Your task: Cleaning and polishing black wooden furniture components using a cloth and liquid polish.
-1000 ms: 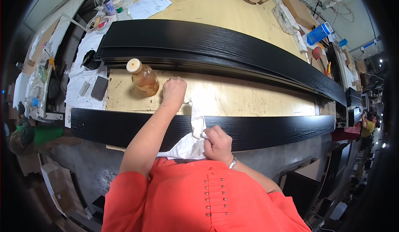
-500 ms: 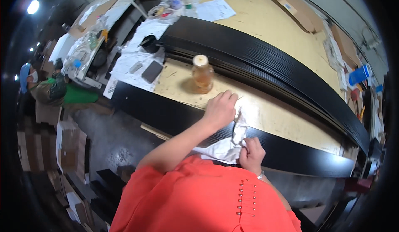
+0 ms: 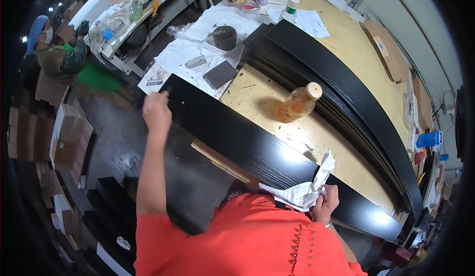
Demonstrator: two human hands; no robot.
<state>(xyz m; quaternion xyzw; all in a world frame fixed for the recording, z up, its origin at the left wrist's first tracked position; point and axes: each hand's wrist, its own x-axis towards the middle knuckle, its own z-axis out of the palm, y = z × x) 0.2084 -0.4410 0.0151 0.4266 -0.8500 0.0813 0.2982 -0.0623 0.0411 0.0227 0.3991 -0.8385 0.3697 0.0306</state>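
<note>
Board (image 3: pixel 255 150), black, long, glossy, wood-grained

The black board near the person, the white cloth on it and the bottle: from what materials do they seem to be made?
The black board looks like wood, painted or stained black, satin: fine grain-like lines show under the light, though a wood-look coating is possible. The white cloth seems matt, thin fabric, from its soft creases. The bottle is see-through and shiny, probably plastic; glass cannot be excluded.

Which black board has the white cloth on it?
The single board nearest the red shirt, where the right hand holds the white cloth. The other boards are stacked beyond the amber bottle, cloth-free.
</note>
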